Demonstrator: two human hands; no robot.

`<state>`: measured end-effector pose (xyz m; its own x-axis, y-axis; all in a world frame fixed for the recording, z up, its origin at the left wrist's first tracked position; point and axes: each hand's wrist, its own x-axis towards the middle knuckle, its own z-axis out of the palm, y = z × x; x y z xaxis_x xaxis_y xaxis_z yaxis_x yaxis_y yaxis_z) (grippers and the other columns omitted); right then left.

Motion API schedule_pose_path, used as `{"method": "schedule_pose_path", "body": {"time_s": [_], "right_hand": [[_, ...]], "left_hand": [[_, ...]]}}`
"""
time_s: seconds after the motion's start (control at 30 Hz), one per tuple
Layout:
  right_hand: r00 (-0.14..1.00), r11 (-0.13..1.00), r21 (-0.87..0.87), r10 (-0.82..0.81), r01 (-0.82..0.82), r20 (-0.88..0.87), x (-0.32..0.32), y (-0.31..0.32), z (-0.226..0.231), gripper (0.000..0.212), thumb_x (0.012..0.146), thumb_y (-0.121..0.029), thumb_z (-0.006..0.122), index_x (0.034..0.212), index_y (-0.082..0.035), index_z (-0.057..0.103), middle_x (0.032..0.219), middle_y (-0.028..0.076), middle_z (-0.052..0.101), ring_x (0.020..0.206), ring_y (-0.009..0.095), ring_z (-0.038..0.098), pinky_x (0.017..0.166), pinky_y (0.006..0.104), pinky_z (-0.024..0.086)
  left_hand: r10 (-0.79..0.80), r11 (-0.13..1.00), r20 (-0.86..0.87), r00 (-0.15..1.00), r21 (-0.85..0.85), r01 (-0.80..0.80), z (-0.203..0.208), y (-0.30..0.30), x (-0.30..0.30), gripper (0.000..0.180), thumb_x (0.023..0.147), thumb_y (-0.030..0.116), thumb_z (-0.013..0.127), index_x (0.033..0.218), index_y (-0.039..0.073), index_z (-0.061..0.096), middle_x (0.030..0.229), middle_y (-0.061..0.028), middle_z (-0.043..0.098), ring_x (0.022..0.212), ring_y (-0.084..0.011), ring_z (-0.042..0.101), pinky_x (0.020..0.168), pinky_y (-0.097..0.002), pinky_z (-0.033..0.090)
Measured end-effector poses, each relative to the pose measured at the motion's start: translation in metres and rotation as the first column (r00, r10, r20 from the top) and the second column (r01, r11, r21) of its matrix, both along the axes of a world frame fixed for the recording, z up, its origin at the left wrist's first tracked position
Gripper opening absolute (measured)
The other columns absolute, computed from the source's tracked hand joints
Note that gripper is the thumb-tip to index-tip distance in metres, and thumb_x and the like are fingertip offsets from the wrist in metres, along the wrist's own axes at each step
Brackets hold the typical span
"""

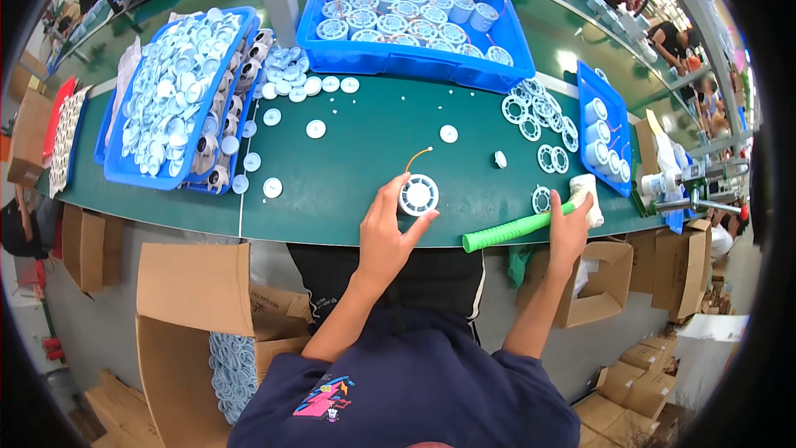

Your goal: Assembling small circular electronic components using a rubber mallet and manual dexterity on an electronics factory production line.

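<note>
My left hand [387,228] grips a small white round housing [419,196] between thumb and fingers, near the table's front edge. The housing's slotted end faces up, and a thin orange wire [419,156] sticks out from its far side. At the right, my right hand [570,231] has its fingers around the neck of a mallet with a green handle [510,232] and a white head [590,201]. The mallet lies slanted along the front edge. A white slotted ring [541,199] sits just beyond the handle.
A blue crate [414,65] of similar wired housings stands at the back. White discs fill a blue tray [124,162] on the left; loose discs [316,129] dot the green table [348,191]. Slotted rings [529,128] and a smaller blue tray [620,182] are right. Cardboard boxes [195,286] stand below.
</note>
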<state>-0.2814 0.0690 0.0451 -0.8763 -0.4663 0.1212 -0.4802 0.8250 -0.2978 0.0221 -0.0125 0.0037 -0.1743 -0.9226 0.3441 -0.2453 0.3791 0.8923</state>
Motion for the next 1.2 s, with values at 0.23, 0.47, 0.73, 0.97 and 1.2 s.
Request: {"method": "schedule_pose_path", "body": {"time_s": [0.23, 0.47, 0.73, 0.97, 1.2], "right_hand": [[0.964, 0.816, -0.578, 0.134, 0.025, 0.23, -0.024, 0.035, -0.044, 0.089, 0.094, -0.016, 0.068, 0.164, -0.008, 0.014, 0.111, 0.022, 0.067, 0.085, 0.032, 0.069, 0.077, 0.0412, 0.056], [0.788, 0.427, -0.901, 0.58, -0.079, 0.206, 0.039, 0.048, 0.035, 0.052, 0.096, -0.002, 0.06, 0.145, 0.002, 0.042, 0.105, 0.013, 0.063, 0.082, 0.015, 0.062, 0.073, 0.0304, 0.054], [0.593, 0.698, -0.505, 0.708, -0.508, 0.383, 0.102, -0.009, 0.05, 0.036, 0.087, -0.007, 0.071, 0.123, 0.001, 0.067, 0.116, 0.014, 0.072, 0.103, 0.022, 0.068, 0.092, 0.0368, 0.053], [0.516, 0.706, -0.322, 0.692, -0.631, 0.505, 0.082, -0.063, 0.074, 0.038, 0.083, -0.008, 0.067, 0.119, 0.005, 0.068, 0.103, 0.022, 0.075, 0.1, 0.031, 0.074, 0.088, 0.0421, 0.055], [0.331, 0.385, -0.155, 0.898, -0.91, 0.29, 0.101, -0.109, 0.106, 0.034, 0.085, -0.009, 0.068, 0.116, 0.005, 0.063, 0.096, 0.029, 0.072, 0.094, 0.045, 0.071, 0.081, 0.0496, 0.056]], "left_hand": [[-0.047, 0.996, -0.018, 0.999, 0.079, 0.048, 0.004, -0.002, 0.006, 0.066, 0.085, 0.016, 0.085, 0.14, 0.002, 0.053, 0.129, -0.0179, 0.065, 0.115, -0.0324, 0.067, 0.098, -0.0411, 0.052], [-0.067, 0.996, -0.018, 0.998, 0.063, 0.068, 0.003, -0.004, 0.007, 0.067, 0.084, 0.015, 0.086, 0.141, 0.002, 0.053, 0.128, -0.0174, 0.065, 0.115, -0.0319, 0.067, 0.099, -0.0411, 0.052], [-0.034, 0.997, -0.042, 0.999, 0.071, 0.037, 0.001, -0.002, 0.003, 0.068, 0.083, 0.015, 0.087, 0.142, 0.003, 0.055, 0.13, -0.0174, 0.065, 0.116, -0.0327, 0.066, 0.099, -0.0414, 0.052], [-0.005, 0.999, 0.003, 1.0, -0.043, 0.005, 0.0, -0.001, 0.004, 0.072, 0.081, 0.014, 0.087, 0.144, 0.004, 0.054, 0.13, -0.0194, 0.064, 0.117, -0.0362, 0.065, 0.097, -0.0424, 0.053], [0.022, 1.0, 0.017, 1.0, 0.012, -0.022, -0.004, 0.002, 0.002, 0.088, 0.08, 0.012, 0.087, 0.154, 0.003, 0.04, 0.127, -0.0182, 0.067, 0.115, -0.034, 0.067, 0.098, -0.043, 0.053]]}}
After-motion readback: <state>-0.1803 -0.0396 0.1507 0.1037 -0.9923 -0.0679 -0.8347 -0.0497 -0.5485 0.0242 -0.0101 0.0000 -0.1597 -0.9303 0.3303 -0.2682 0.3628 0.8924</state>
